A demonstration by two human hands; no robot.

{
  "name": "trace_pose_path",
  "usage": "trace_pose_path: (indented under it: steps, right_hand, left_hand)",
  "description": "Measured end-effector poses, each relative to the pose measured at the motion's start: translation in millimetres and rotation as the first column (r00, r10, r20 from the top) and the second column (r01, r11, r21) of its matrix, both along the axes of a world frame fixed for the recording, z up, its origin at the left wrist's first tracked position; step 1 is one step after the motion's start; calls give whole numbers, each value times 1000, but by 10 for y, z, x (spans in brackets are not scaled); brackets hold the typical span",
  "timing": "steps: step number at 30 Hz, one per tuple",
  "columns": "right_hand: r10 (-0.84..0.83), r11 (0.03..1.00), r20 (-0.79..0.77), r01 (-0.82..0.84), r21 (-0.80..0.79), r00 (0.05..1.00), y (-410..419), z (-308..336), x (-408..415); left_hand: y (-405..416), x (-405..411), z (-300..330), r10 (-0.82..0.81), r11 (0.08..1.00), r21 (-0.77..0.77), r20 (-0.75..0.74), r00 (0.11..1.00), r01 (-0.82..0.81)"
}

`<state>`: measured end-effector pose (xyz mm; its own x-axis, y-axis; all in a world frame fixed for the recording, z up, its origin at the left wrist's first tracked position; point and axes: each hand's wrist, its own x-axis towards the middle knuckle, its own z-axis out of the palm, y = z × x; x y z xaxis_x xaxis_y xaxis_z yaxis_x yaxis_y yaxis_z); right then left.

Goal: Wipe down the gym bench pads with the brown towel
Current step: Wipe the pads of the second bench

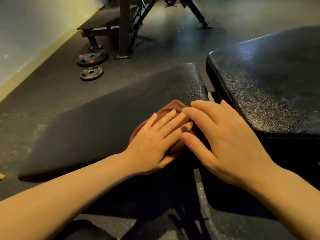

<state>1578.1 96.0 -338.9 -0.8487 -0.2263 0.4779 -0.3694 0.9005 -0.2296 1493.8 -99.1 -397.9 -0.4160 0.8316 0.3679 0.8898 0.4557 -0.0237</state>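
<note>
A brown towel [173,106] lies bunched on the long black bench pad [97,118], close to that pad's right end. My left hand [155,141] presses flat on the towel with straight fingers. My right hand [220,135] lies beside it, fingers straight, its fingertips over the towel's right part and overlapping my left fingers. Most of the towel is hidden under both hands. A second, shinier black pad [270,80] sits to the right, across a narrow gap.
Two black weight plates [91,65] with red marks lie on the dark rubber floor at the far left. Behind them stand another bench [98,26] and black rack legs [123,32]. A pale wall runs along the left.
</note>
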Motion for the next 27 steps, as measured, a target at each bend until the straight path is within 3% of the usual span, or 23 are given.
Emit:
trace_pose_path:
  steps: [4, 8, 11, 14, 17, 27]
  right_hand:
    - [-61, 997, 8, 61, 40, 998, -47, -180, -28]
    - [-78, 958, -10, 78, 276, 997, -232, -392, -95]
    - [-73, 903, -92, 105, 418, 993, -357, -510, -193]
    - [-44, 898, -232, 140, 418, 972, -456, -603, -329]
    - [-27, 897, -321, 165, 411, 947, -510, -656, -410]
    - [-44, 913, -263, 146, 382, 964, -550, -590, -405]
  left_hand:
    - [-611, -91, -172, 36, 999, -40, 32, 999, -34]
    - [-1273, -129, -382, 121, 991, -71, 65, 991, -117]
    - [-1720, -138, -508, 175, 982, -81, 66, 982, -169]
    - [-1920, -144, -603, 206, 978, -36, 63, 976, -204]
    - [-1853, -111, -642, 213, 977, 11, 30, 977, -213]
    - [-910, -19, -443, 198, 977, 82, 3, 980, -197]
